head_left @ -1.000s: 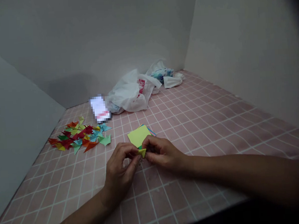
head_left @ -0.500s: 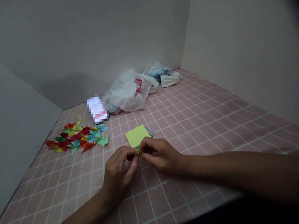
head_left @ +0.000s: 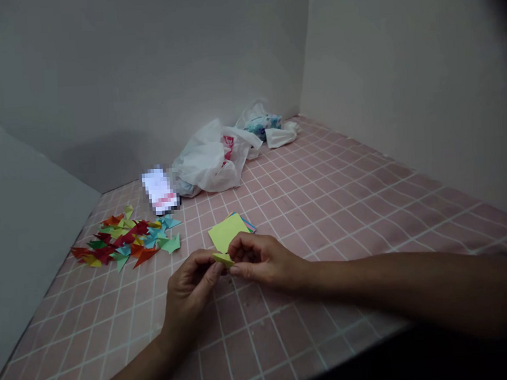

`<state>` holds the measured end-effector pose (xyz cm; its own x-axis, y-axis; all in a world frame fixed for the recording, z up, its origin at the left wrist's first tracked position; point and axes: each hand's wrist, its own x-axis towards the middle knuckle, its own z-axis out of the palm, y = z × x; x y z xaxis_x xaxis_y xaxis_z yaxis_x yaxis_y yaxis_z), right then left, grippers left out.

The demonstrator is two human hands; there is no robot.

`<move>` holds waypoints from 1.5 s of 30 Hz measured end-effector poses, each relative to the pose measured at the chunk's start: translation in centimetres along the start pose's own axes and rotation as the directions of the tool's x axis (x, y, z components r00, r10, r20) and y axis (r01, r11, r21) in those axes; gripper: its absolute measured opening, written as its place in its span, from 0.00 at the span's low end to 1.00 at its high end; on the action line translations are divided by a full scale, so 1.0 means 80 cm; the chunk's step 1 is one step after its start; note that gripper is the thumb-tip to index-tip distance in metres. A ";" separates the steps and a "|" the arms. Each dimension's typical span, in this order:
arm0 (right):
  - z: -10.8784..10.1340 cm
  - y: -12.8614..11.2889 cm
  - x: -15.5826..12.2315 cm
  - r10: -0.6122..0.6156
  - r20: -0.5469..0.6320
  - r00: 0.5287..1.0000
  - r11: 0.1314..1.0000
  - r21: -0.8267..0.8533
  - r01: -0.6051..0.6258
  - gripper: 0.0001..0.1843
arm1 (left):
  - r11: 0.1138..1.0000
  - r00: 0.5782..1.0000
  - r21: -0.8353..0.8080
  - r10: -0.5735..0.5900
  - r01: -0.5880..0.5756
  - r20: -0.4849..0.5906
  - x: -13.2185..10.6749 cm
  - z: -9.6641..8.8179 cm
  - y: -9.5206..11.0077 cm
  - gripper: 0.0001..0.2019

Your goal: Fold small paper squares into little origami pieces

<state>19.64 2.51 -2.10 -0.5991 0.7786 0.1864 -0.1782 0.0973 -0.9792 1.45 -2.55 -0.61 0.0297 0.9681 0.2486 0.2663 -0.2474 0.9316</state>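
My left hand (head_left: 186, 293) and my right hand (head_left: 261, 261) meet just above the pink tiled surface (head_left: 322, 209), both pinching a small folded yellow paper piece (head_left: 224, 259) between thumbs and fingertips. Right behind the hands lies a stack of square coloured papers (head_left: 229, 231) with a yellow-green sheet on top. To the left lies a pile of folded paper pieces (head_left: 124, 241) in red, orange, green, blue and yellow.
A crumpled white plastic bag (head_left: 211, 158) and a blue-and-white packet (head_left: 261, 123) lie at the back near the wall corner. A small white pack (head_left: 160, 190) lies beside the bag. Grey walls close in the left, back and right sides.
The yellow piece has been turned between my fingers, from a pointed triangle to a flatter shape. The view has shifted slightly to the right; the hands stay in the same spot.
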 end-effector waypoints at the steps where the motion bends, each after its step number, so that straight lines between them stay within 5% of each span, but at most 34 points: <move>1: 0.000 0.000 0.000 0.005 -0.006 1.000 1.000 0.007 -0.005 0.11 | 1.000 1.000 -0.020 -0.008 0.008 -0.014 0.000 0.000 0.000 0.04; 12: -0.002 -0.005 -0.003 -0.051 -0.027 0.998 0.999 0.001 0.051 0.05 | 0.992 0.999 -0.123 0.036 -0.034 0.014 0.002 -0.001 -0.002 0.06; 30: -0.008 -0.006 -0.001 -0.060 0.056 0.997 0.992 -0.105 0.066 0.08 | 0.996 0.985 0.001 0.083 -0.084 0.148 0.002 -0.001 -0.006 0.09; 38: -0.005 -0.006 -0.002 -0.084 -0.115 0.990 0.960 -0.277 0.050 0.08 | 0.994 0.980 -0.017 0.107 -0.105 0.169 0.003 0.002 -0.005 0.09; 45: -0.004 -0.004 -0.001 -0.093 0.016 0.996 0.987 -0.130 0.094 0.05 | 0.980 0.979 0.100 0.161 -0.174 0.129 0.004 -0.001 -0.011 0.09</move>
<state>20.03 2.60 -1.83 -0.5925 0.7562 0.2776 -0.1303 0.2501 -0.9594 1.12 -2.02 -1.31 0.1959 0.9127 0.3587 0.3519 -0.4069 0.8430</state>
